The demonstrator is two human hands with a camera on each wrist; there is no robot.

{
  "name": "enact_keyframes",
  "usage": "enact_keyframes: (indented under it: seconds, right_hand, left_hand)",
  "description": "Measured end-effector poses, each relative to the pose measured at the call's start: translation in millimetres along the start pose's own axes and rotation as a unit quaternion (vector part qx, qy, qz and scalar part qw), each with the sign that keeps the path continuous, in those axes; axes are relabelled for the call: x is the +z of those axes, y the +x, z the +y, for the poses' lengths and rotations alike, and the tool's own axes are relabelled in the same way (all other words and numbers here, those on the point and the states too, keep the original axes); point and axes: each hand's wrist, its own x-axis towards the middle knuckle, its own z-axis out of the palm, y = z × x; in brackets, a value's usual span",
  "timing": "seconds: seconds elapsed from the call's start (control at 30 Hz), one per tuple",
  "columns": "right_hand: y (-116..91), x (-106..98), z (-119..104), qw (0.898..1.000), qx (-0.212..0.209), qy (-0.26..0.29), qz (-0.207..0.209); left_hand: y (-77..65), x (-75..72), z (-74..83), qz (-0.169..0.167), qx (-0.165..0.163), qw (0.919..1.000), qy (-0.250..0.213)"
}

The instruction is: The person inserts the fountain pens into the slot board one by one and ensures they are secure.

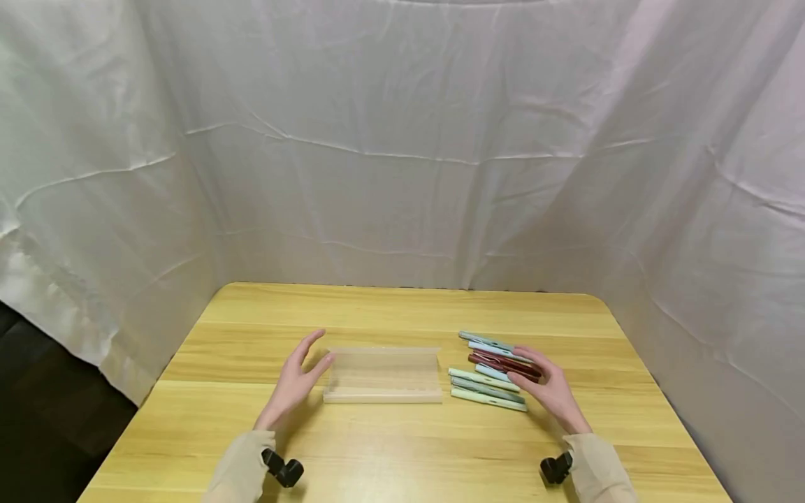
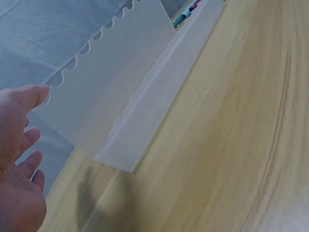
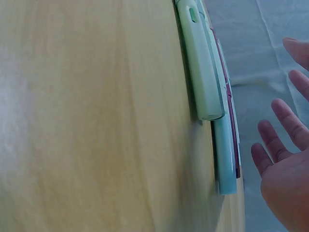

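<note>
A translucent plastic pen rack (image 1: 382,399) with a scalloped top edge stands mid-table. Beside its left end is my left hand (image 1: 295,385), fingers extended and apart; in the left wrist view, one fingertip (image 2: 39,94) overlaps the scalloped edge. Right of the rack lies a loose row of several pens: pale green pens (image 1: 484,400), a grey-green pen (image 1: 487,390), light blue pens (image 1: 492,373) and dark red pens (image 1: 487,359). My right hand (image 1: 553,390) is spread at the right ends of these pens. In the right wrist view its fingers (image 3: 287,123) are straight and hold nothing.
The wooden table (image 1: 390,454) has rounded far corners. Pale grey cloth (image 1: 402,209) hangs behind it and along both sides. Each wrist wears a small black camera (image 1: 286,469) near a beige sleeve (image 1: 242,464). A dark area (image 1: 50,412) lies beyond the table's left edge.
</note>
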Motion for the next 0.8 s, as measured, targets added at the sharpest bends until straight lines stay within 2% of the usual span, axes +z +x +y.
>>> enact_keyframes:
  seconds: [0.3, 0.53, 0.8]
  right_hand:
    - [0.6, -3.3, 0.7, 1.000, -0.011, 0.010, -0.007]
    - [1.4, -2.7, 3.3, 1.000, -0.024, 0.008, -0.005]
    - [-0.5, -1.2, 3.6, 1.000, -0.025, 0.011, -0.007]
  left_hand:
    - [5.0, 3.6, 2.9, -0.013, 0.013, 0.9998, -0.011]
    - [2.0, 1.7, 3.0, -0.053, 0.012, 0.9985, -0.006]
    - [-5.2, 2.5, -0.8, -0.093, 0.013, 0.9952, -0.026]
